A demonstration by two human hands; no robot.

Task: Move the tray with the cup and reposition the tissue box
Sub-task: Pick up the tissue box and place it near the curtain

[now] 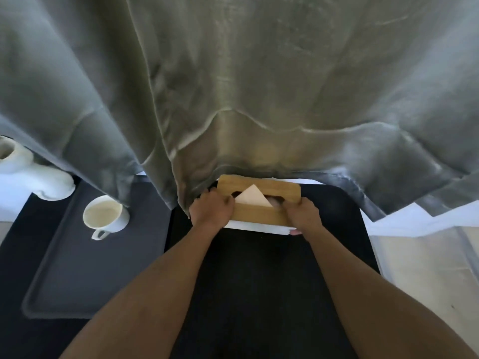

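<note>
Bamboo-topped tissue box is sitting mid-frame, slightly below centre, on a black surface right at the hem of a grey-green curtain that is filling the upper half of the frame. A white tissue is poking up through the slot in the lid; the box body under the lid is showing white along its lower edge.

Both hands are gripping the box. Left hand is clamping the left end, fingers curled over the lid edge. Right hand is clamping the right end, fingers wrapped over the top, a fingertip showing under the lower right corner. Both forearms are reaching in from the bottom of the frame.

Dark grey tray is lying at lower left, just beside the black surface. White cup is standing upright in the tray's upper part, handle pointing toward the bottom of the frame; can't tell whether it holds anything. White vase-like object is lying at the left edge, its lower end touching or overlapping the tray's top corner; can't tell which.
</note>
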